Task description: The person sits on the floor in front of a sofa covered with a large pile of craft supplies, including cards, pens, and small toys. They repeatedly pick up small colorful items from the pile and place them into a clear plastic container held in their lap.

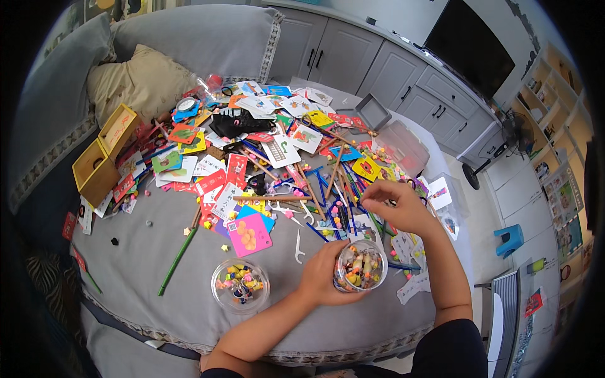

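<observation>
My left hand [317, 278] is wrapped around a clear plastic jar [384, 268], tilted so its open mouth faces me. Inside are small figurines [361, 264] in yellow, white and orange. To the right and farther out, my right hand [397, 205] hovers over the heap, its fingers curled towards the thumb; whether anything small is pinched there I cannot tell. A second clear container [218, 295] stands on the grey cloth left of my left hand, with yellow, pink and dark blue small pieces in it. Between the two lies a white dental floss pick [298, 245].
Picture cards [249, 235], pencils [272, 198], paper stars and bracelets heap across the cloth-covered surface [123, 264]. A wooden box [97, 172] with its lid up stands left. At the far right are a grey tray [373, 112] and a clear plastic box [404, 146]. A green stick [177, 262] lies left.
</observation>
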Demonstrator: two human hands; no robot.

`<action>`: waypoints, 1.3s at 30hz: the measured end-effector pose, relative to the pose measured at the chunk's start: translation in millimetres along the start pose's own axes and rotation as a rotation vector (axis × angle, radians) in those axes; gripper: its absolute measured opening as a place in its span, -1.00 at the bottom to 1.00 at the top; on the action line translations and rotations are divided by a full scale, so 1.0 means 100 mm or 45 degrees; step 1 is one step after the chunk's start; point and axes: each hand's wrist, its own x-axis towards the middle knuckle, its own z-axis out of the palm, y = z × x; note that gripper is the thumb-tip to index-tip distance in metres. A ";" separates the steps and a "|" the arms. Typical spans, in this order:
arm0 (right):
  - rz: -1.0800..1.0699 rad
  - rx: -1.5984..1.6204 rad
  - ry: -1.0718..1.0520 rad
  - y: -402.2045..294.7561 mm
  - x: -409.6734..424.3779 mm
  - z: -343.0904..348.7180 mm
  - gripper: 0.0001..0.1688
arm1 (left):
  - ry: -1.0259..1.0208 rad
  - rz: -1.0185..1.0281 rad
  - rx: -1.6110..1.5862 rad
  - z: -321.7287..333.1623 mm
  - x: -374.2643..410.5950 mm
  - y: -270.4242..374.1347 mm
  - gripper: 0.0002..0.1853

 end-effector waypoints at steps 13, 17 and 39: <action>0.069 0.289 -0.060 0.83 1.24 0.20 -0.77 | -0.025 0.000 -0.012 0.00 0.01 -0.05 -0.03; -0.032 0.186 -0.190 0.90 1.59 0.45 -0.76 | -0.047 0.000 0.012 -0.01 -0.02 -0.08 -0.01; 0.185 -0.311 -0.068 1.32 2.10 1.06 -0.69 | -0.031 0.023 0.015 -0.03 -0.01 -0.06 -0.03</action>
